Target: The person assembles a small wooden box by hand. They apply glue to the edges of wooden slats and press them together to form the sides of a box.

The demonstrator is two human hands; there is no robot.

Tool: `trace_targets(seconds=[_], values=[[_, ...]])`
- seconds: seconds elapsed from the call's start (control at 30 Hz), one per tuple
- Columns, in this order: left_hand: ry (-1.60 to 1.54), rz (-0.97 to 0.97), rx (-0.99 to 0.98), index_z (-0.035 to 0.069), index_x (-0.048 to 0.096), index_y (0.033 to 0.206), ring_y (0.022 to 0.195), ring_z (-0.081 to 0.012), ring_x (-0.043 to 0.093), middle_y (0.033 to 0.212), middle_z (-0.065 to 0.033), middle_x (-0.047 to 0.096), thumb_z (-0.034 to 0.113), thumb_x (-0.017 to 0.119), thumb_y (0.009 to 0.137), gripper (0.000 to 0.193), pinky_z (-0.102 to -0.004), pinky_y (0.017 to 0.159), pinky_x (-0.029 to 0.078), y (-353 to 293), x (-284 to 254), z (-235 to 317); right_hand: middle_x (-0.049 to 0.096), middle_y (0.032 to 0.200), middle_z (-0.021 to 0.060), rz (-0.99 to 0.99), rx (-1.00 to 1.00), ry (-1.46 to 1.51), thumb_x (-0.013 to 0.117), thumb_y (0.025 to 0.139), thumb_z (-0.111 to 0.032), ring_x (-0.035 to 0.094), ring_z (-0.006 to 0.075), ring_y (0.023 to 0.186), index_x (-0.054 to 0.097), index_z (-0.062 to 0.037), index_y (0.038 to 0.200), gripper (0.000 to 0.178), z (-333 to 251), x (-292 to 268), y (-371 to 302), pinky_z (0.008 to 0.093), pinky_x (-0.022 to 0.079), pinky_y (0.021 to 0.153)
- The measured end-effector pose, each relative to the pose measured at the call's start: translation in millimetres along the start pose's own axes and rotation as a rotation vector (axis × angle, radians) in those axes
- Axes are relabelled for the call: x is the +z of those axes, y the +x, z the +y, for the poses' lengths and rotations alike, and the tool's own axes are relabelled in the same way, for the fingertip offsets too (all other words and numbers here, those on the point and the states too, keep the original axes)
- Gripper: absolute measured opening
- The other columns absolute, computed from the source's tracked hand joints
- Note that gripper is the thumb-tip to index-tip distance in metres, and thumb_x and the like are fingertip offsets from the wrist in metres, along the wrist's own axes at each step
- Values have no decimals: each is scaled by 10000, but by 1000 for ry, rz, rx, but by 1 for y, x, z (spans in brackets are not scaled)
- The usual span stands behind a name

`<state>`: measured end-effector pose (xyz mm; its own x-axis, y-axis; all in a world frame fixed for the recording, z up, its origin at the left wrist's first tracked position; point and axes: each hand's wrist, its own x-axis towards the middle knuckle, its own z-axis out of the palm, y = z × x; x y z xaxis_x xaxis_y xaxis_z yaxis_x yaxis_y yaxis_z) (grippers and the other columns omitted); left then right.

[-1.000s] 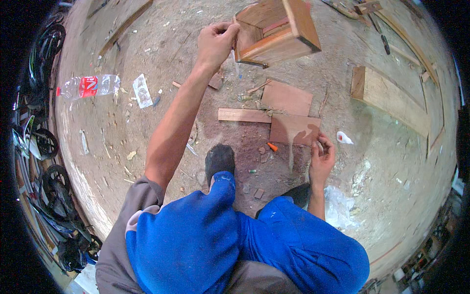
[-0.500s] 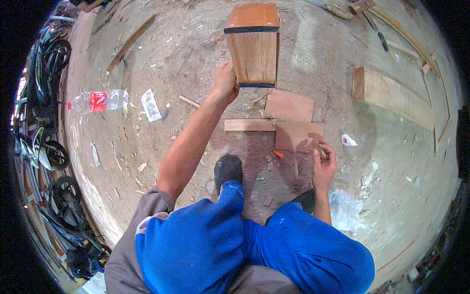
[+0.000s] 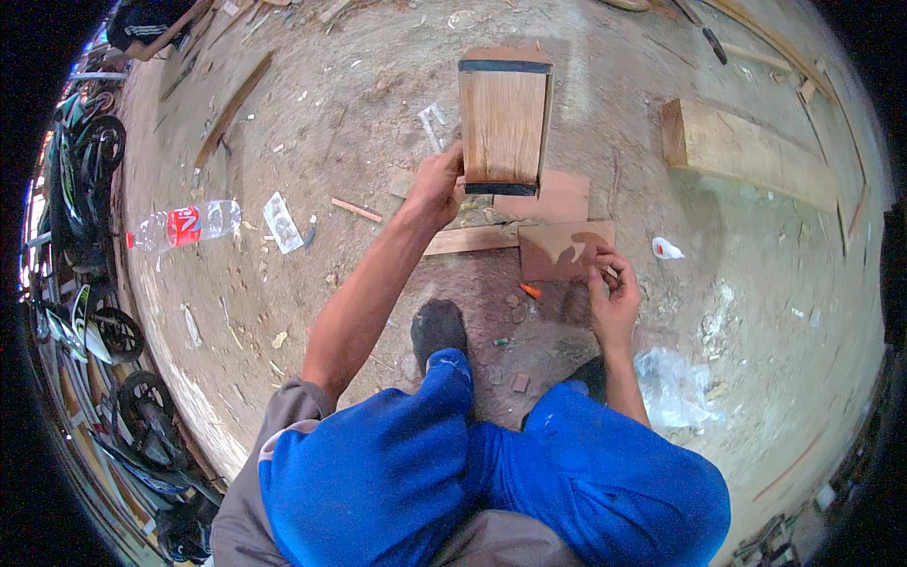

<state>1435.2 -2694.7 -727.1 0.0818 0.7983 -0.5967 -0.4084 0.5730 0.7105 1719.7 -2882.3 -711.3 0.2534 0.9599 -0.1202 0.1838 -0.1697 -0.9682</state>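
My left hand grips the left side of a tapered wooden box, held up off the ground in front of me. Its front is pale grained wood, with dark bands along the top and bottom edges. My fingertips are partly hidden at its side. Loosely curled, my right hand hovers by the right edge of a flat brown board, thumb apart from the fingers; nothing shows in it. A second reddish-brown board lies beyond, partly behind the box. Beside them is a wooden strip.
A small orange-tipped piece and a white bottle lie nearby. Farther out are a thick timber block, a plastic bottle and a clear plastic bag. Motorcycles line the left; another person is at far left.
The box has come lower and slightly right with my left hand, and its glossy orange-brown top has mostly turned out of sight. My right hand stays by the brown board, its fingers slightly more bent.
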Motion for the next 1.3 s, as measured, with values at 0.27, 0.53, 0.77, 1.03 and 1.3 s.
trace_targets(seconds=[0.27, 0.53, 0.77, 1.03, 1.3], values=[[49, 3, -10, -72, 704, 1108, 782, -151, 709, 1003, -96, 747, 263, 645, 1030, 350, -259, 607, 551, -19, 16, 4, 666, 1120, 95, 139, 128, -135, 710, 959, -61, 644, 158, 982, 630, -5, 1117, 186, 9, -19, -10, 301, 531, 850], [222, 17, 6, -28, 761, 981, 651, -118, 652, 854, -42, 713, 241, 712, 960, 274, -263, 517, 470, -11, 8, 7, 572, 932, 37, 419, 156, -111, 794, 917, -150, 560, 134, 829, 522, -21, 1183, 402, 58, -52, -8, 293, 495, 763], [358, 44, 94, -60, 750, 981, 648, -128, 670, 854, -71, 717, 251, 713, 958, 314, -276, 519, 507, -20, 11, 29, 571, 1019, 70, 428, 193, -80, 827, 901, -195, 571, 134, 853, 466, 5, 1334, 598, 47, -60, 13, 288, 504, 771], [601, 77, 185, -141, 716, 979, 702, -174, 698, 861, -118, 717, 287, 745, 928, 433, -327, 615, 622, -13, 21, 42, 626, 1056, 68, 434, 137, -188, 798, 938, -189, 619, 103, 883, 496, 41, 1351, 561, 37, -65, 33, 240, 511, 744], [886, 146, 257, -128, 731, 979, 673, -171, 687, 788, -98, 708, 336, 744, 936, 466, -313, 587, 577, -1, 19, 62, 682, 923, 49, 429, 128, -195, 786, 954, -221, 629, 98, 813, 650, 30, 1156, 350, 39, -63, 39, 243, 506, 726]])
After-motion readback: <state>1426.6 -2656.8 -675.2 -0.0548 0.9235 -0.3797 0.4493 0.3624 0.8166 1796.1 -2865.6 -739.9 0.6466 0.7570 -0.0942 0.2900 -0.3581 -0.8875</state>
